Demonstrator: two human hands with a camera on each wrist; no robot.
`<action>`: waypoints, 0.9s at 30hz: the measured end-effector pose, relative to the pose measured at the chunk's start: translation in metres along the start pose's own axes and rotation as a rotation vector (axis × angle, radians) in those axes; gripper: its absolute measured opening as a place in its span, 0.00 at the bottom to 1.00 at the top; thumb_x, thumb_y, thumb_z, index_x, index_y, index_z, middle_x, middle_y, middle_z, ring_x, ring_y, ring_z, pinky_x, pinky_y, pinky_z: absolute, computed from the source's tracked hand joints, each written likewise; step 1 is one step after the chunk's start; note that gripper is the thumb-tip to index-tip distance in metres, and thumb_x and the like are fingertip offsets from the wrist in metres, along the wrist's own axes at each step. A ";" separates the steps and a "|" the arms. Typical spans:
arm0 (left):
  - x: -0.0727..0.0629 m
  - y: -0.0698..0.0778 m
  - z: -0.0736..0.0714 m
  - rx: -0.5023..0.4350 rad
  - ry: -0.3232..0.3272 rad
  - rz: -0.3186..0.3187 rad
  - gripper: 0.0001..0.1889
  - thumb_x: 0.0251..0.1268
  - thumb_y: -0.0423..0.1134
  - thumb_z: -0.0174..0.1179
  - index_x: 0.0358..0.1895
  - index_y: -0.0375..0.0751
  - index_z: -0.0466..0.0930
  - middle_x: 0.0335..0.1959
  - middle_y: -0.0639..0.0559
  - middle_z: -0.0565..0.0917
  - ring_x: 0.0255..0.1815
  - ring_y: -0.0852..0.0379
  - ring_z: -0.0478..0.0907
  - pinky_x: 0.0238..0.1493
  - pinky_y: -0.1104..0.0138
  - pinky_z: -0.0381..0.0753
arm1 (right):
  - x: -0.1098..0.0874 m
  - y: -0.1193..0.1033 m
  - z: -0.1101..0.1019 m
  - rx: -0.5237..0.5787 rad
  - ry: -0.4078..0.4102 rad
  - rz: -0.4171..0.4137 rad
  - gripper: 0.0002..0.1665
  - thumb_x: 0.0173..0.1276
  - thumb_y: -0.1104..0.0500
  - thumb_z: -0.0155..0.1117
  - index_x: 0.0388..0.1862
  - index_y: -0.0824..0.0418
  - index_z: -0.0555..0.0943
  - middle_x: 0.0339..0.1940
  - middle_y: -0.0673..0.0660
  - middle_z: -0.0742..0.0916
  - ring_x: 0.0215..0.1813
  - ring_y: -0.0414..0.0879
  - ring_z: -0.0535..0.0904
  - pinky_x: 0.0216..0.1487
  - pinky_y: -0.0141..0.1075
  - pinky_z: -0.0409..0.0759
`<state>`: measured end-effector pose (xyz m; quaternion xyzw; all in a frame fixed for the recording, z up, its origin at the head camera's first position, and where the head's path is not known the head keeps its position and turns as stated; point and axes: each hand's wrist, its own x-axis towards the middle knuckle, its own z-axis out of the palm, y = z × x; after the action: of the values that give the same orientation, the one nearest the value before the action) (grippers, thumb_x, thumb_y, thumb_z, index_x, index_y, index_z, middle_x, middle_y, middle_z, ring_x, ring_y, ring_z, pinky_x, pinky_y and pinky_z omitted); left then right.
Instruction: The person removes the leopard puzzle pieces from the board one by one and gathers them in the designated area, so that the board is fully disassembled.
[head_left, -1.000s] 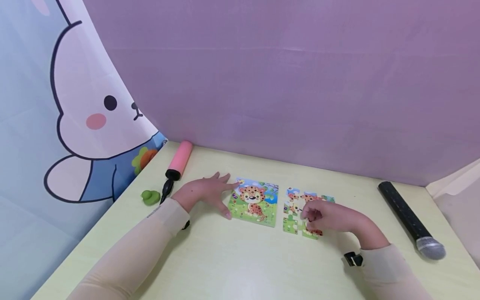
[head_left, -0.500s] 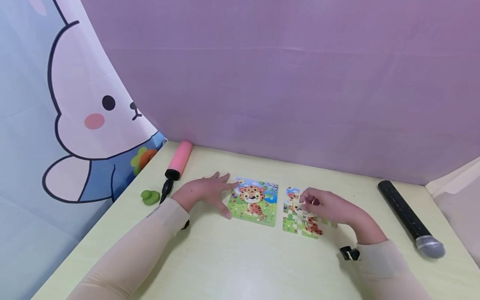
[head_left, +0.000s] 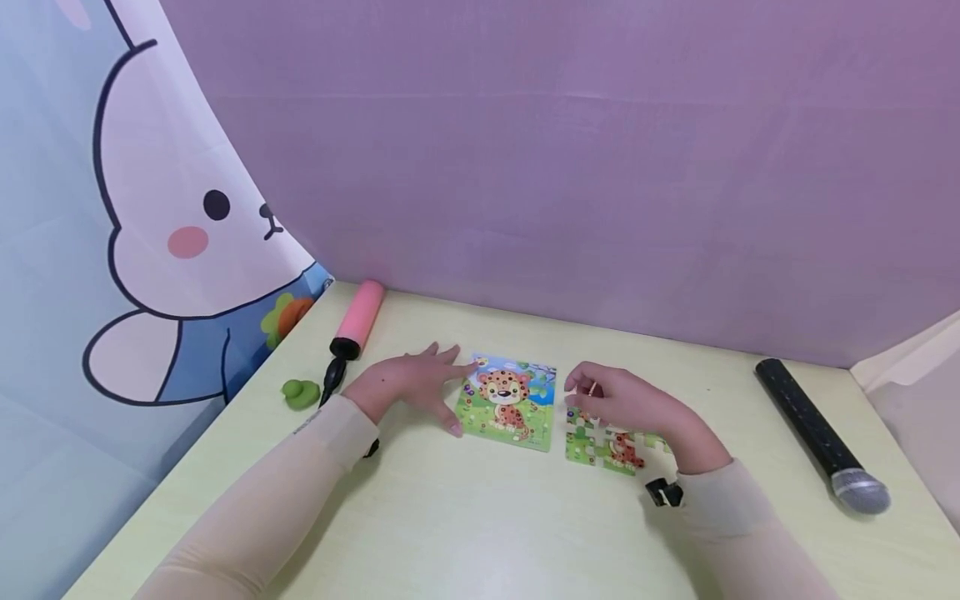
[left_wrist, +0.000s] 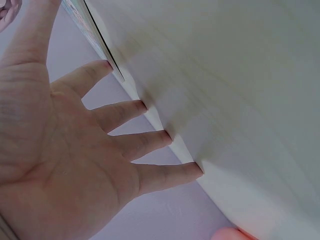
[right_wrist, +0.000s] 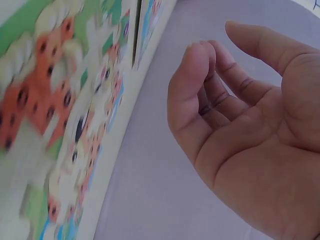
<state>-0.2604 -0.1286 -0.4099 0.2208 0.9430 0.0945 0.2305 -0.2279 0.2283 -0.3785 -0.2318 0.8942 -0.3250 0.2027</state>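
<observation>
In the head view, a finished leopard picture puzzle [head_left: 507, 403] lies flat on the table. My left hand [head_left: 422, 385] rests at its left side, fingers spread; thumb and index tip are at the board's edge. The left wrist view shows the spread fingers [left_wrist: 145, 145] with tips on the tabletop. Right of the picture lies a second leopard jigsaw [head_left: 618, 450], its pieces set slightly apart. Above its far part hovers my right hand [head_left: 626, 400], hiding the upper pieces. In the right wrist view its fingers are loosely bent, thumb apart, nothing visible between them.
A pink hand pump [head_left: 360, 321] with a black end lies at the back left, a small green toy duck [head_left: 301, 394] near it. A black microphone [head_left: 821, 437] lies at the right. A purple cloth [head_left: 570, 167] hangs behind the table [head_left: 465, 533].
My right hand has moved left and a little away from me over the loose jigsaw, uncovering its right-hand pieces. The left hand stays in place.
</observation>
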 end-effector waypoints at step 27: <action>-0.003 0.002 -0.003 -0.002 0.001 0.013 0.63 0.48 0.74 0.76 0.88 0.68 0.51 0.92 0.44 0.41 0.91 0.29 0.34 0.84 0.25 0.46 | 0.050 -0.014 0.038 -0.040 -0.050 -0.028 0.27 0.68 0.55 0.79 0.61 0.61 0.80 0.53 0.57 0.82 0.46 0.48 0.76 0.50 0.40 0.81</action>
<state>-0.2585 -0.1287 -0.4057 0.2266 0.9415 0.0972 0.2296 -0.2454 0.1728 -0.4069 -0.2561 0.8918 -0.3042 0.2157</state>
